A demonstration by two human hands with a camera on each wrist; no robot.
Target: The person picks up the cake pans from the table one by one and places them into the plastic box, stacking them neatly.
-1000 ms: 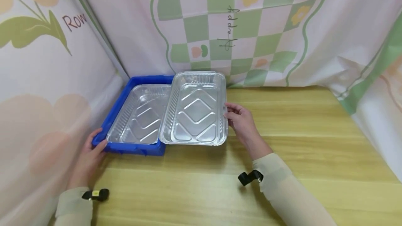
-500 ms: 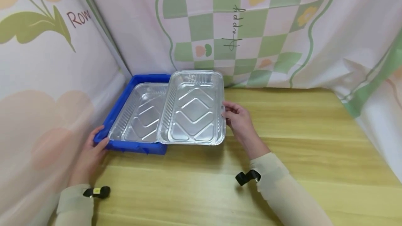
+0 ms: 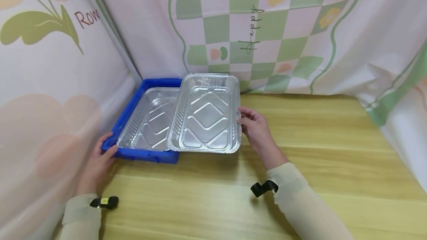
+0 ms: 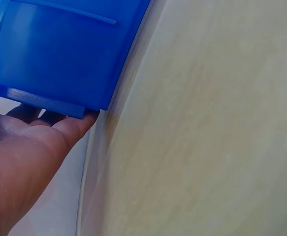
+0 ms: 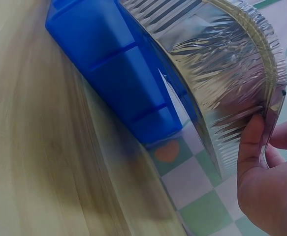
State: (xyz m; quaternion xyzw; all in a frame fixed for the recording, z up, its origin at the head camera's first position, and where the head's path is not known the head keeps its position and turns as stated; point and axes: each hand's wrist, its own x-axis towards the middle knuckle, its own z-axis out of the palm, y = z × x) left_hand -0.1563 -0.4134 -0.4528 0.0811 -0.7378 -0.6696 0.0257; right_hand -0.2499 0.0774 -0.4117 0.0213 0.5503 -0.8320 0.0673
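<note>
In the head view, a shallow blue plastic crate [image 3: 146, 155] stands at the back left of the table. A silver foil pan [image 3: 156, 121] with ridged lines on its base lies inside it. My left hand [image 3: 98, 160] grips the crate's near left corner; in the left wrist view, its fingers [image 4: 77, 125] reach under the blue wall. A second foil pan [image 3: 208, 117] is held above the table, its left side overlapping the crate's right part. My right hand [image 3: 257, 129] pinches that pan's right rim, with the thumb [image 5: 251, 140] against the crinkled outer wall in the right wrist view.
The wood-grain table [image 3: 200, 199] extends to the front and right. A printed cloth [image 3: 293, 29] hangs behind it, and another cloth [image 3: 50, 103] stands close along the left, near the crate. A small black wrist camera [image 3: 265, 188] sits by each cuff.
The held foil pan has shifted slightly left over the crate and overlaps it a little more. Both hands keep their grip. The head view itself has moved slightly.
</note>
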